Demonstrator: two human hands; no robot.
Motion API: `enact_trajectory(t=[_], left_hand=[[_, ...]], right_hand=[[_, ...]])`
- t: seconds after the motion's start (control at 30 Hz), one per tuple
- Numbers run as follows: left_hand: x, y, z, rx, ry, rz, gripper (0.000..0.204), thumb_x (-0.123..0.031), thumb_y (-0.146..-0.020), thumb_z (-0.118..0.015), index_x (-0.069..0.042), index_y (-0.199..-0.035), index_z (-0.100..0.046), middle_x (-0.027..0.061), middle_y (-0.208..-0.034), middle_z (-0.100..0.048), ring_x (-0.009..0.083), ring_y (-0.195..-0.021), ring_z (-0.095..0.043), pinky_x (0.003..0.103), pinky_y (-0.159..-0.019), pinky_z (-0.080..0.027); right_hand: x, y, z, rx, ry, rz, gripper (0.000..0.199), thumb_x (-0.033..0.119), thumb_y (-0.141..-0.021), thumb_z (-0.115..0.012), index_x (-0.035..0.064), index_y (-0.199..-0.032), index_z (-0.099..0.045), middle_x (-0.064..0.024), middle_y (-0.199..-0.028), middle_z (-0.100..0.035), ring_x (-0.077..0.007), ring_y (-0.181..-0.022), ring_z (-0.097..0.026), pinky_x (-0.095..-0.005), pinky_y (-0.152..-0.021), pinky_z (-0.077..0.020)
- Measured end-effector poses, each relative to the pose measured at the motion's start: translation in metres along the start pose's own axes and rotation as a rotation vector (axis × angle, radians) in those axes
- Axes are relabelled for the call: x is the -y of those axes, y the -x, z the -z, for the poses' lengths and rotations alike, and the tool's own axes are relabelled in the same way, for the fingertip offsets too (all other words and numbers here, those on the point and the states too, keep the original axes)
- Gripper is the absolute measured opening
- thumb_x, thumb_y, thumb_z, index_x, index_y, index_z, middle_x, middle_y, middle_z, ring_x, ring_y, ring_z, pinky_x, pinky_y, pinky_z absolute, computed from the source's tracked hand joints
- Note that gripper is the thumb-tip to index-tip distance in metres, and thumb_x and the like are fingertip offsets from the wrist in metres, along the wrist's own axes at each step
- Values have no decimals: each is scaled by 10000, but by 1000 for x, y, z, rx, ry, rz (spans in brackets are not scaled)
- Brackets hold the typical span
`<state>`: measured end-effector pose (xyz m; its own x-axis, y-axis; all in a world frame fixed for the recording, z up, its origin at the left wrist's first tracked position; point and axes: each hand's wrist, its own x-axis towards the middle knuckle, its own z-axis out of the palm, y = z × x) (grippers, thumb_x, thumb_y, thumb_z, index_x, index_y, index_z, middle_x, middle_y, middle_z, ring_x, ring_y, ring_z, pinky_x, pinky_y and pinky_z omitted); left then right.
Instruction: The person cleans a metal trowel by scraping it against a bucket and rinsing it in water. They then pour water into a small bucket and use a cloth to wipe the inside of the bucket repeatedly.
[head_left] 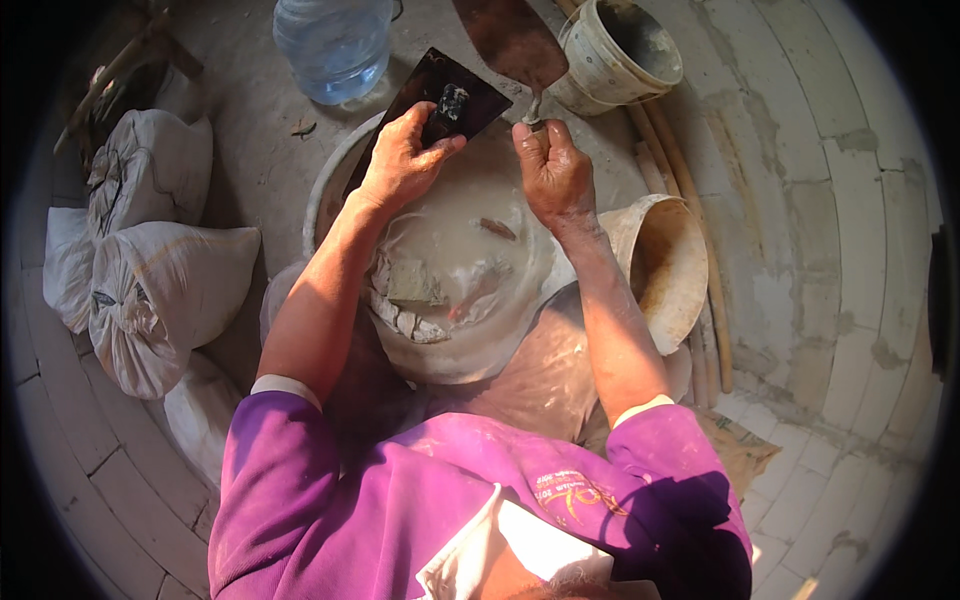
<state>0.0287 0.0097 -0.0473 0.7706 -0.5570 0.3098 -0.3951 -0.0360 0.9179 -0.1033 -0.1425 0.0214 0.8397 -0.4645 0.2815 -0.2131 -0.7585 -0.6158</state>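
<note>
Gripping a dark flat float [440,105] by its near edge, the left hand [400,160] pinches it above the bucket [450,350] of wet plaster. The right hand [553,170] wraps the trowel [510,40] handle. Both tools look stiff, light, and probably slick with plaster.

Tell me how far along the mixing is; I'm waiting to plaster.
Done: the bucket holds wet grey mix. In hand: left hand grips a dark float, right hand a trowel, both above the bucket. Left: lumps show unblended at the mix's edge.
</note>
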Motion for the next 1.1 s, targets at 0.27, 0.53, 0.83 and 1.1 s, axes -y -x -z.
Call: enact_trajectory(t=[0.27, 0.53, 0.83, 1.1], left_hand=[[-5, 0, -1, 51, 67, -26, 475, -255, -789, -778, 32, -1104, -569, 102, -772, -618, 134, -665, -546, 307, -605, -459], [-2, -2, -3, 52, 187, 100, 419, -265, -806, -763, 28, -1048, -586, 53, -777, -599, 107, -692, -529, 291, -621, -456], [3, 1, 1, 42, 206, 175, 385, -284, -816, -746, 18, -990, -581, 64, -771, -590, 115, -703, -528, 288, -640, -457], [-4, -6, 2, -16, 154, 74, 404, -293, -809, -750, 24, -995, -580, 67, -742, -591, 112, -684, -517, 294, -622, -454]], right_hand=[[-5, -1, -2, -78, -124, 96, 322, 367, -926, -599, 54, -870, -548, -214, -693, -619, -452, -678, -611, -518, -571, -466], [-16, -3, -14, -20, 67, 174, 326, 370, -922, -600, 54, -858, -549, -198, -668, -619, -433, -646, -621, -502, -555, -474], [-12, -10, -10, 71, 59, 163, 322, 346, -920, -616, 54, -813, -533, -164, -663, -624, -410, -639, -624, -482, -552, -476], [-1, -18, -9, 73, 56, 160, 300, 314, -908, -647, 40, -859, -535, -182, -680, -614, -409, -673, -625, -453, -559, -481]])
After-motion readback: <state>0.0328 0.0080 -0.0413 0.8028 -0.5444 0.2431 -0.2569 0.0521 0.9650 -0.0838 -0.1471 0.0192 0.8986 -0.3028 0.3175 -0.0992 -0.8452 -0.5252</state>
